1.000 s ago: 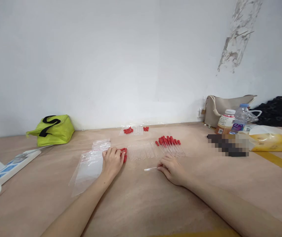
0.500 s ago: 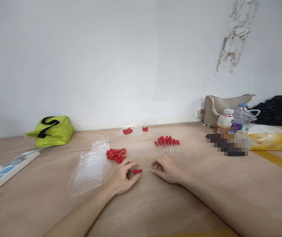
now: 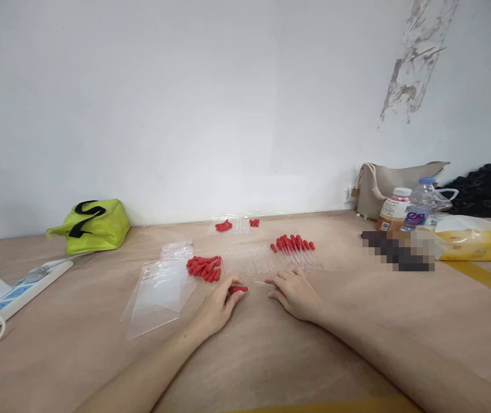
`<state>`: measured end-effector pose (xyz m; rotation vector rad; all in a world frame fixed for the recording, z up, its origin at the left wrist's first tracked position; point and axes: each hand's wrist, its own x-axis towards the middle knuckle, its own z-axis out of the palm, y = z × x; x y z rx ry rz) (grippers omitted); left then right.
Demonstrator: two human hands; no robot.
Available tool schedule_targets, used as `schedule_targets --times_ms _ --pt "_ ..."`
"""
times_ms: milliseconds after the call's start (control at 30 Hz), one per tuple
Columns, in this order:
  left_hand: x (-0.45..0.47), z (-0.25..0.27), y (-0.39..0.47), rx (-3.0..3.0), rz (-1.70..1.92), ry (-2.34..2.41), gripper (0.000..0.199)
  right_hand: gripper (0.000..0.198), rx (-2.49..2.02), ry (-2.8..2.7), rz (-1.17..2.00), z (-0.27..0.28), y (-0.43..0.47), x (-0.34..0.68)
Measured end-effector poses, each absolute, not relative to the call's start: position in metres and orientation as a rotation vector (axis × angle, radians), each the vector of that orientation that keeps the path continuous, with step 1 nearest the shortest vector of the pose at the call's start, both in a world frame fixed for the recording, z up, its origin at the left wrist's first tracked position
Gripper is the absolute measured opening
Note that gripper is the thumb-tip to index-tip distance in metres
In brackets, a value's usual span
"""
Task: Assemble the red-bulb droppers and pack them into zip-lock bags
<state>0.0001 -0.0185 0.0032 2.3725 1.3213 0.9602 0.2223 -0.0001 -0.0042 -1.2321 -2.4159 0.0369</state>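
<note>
pinching a red bulb [image 3: 239,289] in the fingers of the left hand [image 3: 218,308], pinching a clear tube [image 3: 263,283] in those of the right hand [image 3: 297,295], just apart, near a row of tubes [image 3: 248,261] on the bench [image 3: 245,355]

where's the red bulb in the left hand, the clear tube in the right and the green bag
Red bulb [image 3: 239,289]: head view, middle of its visible part.
Clear tube [image 3: 264,284]: head view, on its exposed length.
Green bag [image 3: 104,230]: head view, on its side.

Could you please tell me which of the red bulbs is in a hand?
The red bulb held in the left hand; the others lie farther back, in the loose pile, on clear tubes, or near the wall.
</note>
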Motion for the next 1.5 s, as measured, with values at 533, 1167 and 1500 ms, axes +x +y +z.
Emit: schedule_targets --times_ms 533,1167,1500 --pt "0.007 0.007 -0.021 2.38 0.996 1.344 0.008 0.019 -1.244 -2.174 0.244 -0.005 -0.002 0.218" --pt "0.008 -0.001 -0.021 2.252 1.047 1.198 0.015 0.016 -1.177 -2.203 0.384 -0.001 -0.012 0.213" --pt "0.008 0.002 -0.025 2.345 0.917 1.189 0.016 0.018 -1.167 -2.217 0.307 -0.006 -0.006 0.217"
